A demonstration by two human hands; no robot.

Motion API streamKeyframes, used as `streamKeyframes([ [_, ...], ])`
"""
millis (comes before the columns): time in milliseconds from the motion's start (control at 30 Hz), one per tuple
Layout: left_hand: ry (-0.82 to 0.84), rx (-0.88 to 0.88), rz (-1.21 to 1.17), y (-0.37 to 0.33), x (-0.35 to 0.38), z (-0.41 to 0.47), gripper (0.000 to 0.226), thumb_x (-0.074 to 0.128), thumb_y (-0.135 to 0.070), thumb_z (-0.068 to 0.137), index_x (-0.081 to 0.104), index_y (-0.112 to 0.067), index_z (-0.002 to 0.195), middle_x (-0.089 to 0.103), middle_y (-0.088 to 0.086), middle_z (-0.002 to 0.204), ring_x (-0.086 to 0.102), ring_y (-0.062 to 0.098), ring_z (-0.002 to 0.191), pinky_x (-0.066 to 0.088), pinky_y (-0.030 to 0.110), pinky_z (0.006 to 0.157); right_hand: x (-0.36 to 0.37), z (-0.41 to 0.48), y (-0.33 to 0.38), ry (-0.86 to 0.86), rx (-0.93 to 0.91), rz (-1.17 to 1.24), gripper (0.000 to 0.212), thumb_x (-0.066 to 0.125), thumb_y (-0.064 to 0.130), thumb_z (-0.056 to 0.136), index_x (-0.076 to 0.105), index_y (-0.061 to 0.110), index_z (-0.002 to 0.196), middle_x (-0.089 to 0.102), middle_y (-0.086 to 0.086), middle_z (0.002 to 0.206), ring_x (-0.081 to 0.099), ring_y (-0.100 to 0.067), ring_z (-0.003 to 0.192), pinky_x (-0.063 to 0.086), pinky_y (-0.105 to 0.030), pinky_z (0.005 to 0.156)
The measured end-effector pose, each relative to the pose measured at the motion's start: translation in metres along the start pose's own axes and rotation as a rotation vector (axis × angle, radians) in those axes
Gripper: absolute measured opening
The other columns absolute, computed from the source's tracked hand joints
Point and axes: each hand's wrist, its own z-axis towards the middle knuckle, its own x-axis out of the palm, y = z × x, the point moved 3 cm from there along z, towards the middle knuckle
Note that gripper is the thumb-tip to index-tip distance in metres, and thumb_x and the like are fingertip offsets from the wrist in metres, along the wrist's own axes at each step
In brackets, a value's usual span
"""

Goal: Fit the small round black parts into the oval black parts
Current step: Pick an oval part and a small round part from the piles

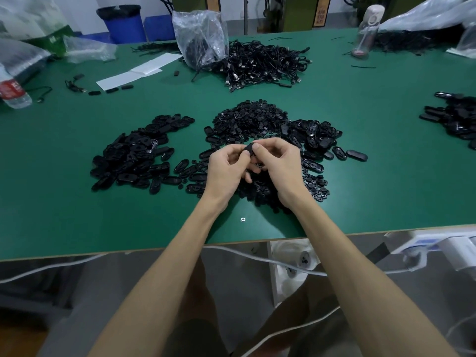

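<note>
The left hand (pixel 226 168) and right hand (pixel 279 163) both pinch 1 oval black plastic part (pixel 248 150), fingers curled. They hover above the green table (pixel 77 215), toward its near edge.

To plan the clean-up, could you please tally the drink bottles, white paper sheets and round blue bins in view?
Drink bottles: 2
White paper sheets: 2, overlapping as far as can be told
Round blue bin: 1, behind the table
Total: 5
</note>
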Motion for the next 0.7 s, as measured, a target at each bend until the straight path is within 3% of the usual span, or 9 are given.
streamKeyframes([
  [267,0.017,-0.023,-0.038,0.003,-0.0005,0.0012,0.014,0.063,-0.005,0.102,0.07,0.002,0.111,0.077,0.008,0.081,0.073,0.021,0.071,0.053,0.025,0.051,-0.0027,0.0009,0.0001,-0.009,-0.013,0.042,0.003,0.073,0.009,0.093,0.075,0.007,0.095,0.075,0.001,0.075,0.069,-0.007,0.07,0.051,-0.017,0.061],
  [467,0.019,-0.028,-0.045,0.0025,-0.0009,0.0013,0.012,0.064,-0.005,0.102,0.069,0.002,0.11,0.077,0.009,0.08,0.073,0.021,0.072,0.053,0.026,0.051,-0.0012,0.0002,0.0003,0.021,-0.018,0.062,0.002,0.074,0.008,0.092,0.075,0.007,0.093,0.076,-0.005,0.079,0.07,-0.014,0.072,0.056,-0.025,0.065],
  [700,0.012,-0.042,-0.056,0.0023,-0.0008,0.0009,0.017,0.062,-0.005,0.103,0.069,0.006,0.113,0.076,0.017,0.087,0.073,0.025,0.075,0.052,0.026,0.05,-0.0027,0.0016,-0.0014,0.0,-0.017,0.062,0.003,0.074,0.009,0.092,0.075,0.008,0.095,0.077,-0.005,0.082,0.07,-0.012,0.074,0.056,-0.024,0.066],
])
